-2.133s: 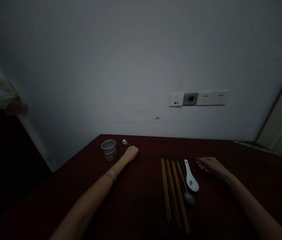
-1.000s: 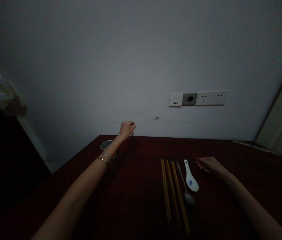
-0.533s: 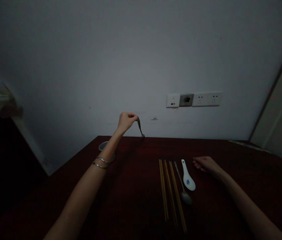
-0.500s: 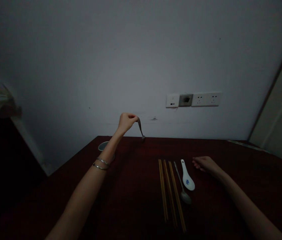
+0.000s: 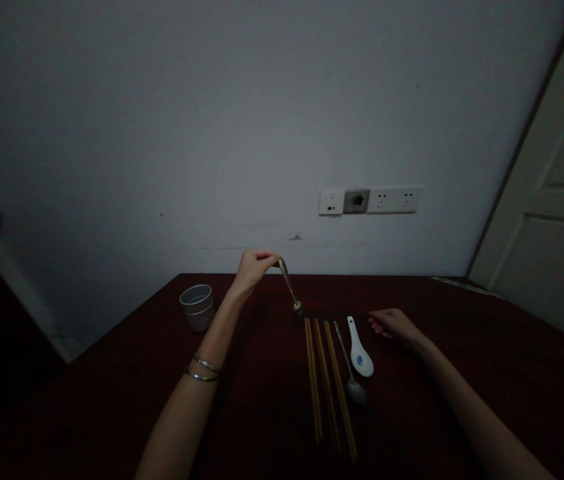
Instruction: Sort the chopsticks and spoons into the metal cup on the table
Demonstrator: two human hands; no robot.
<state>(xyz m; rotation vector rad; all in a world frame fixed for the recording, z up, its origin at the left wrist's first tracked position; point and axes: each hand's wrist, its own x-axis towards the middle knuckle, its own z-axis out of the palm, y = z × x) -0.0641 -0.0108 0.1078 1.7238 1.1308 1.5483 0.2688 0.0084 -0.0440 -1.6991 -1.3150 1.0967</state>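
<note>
My left hand (image 5: 255, 272) pinches the end of a metal spoon's handle between thumb and fingers. The metal spoon (image 5: 288, 281) slants down to the right, its small bowl low over the table just beyond the chopsticks' far ends. Several wooden chopsticks (image 5: 327, 380) lie lengthwise in three pairs. To their right lies a long-handled metal spoon (image 5: 356, 391), and beside that a white ceramic spoon (image 5: 361, 359) with a blue mark. Loosely curled, my right hand (image 5: 395, 325) rests on the table to the right of the ceramic spoon and holds nothing visible.
A grey metal cup (image 5: 198, 313) stands upright at the far left of the dark red table (image 5: 262, 373), beyond my left forearm. The wall behind carries a row of sockets (image 5: 369, 200). A pale door (image 5: 557, 193) is at the right.
My left hand has brought the metal spoon down and nearer the chopsticks. The cup shows fully now. The whole view has shifted slightly; my right hand stays on the table.
</note>
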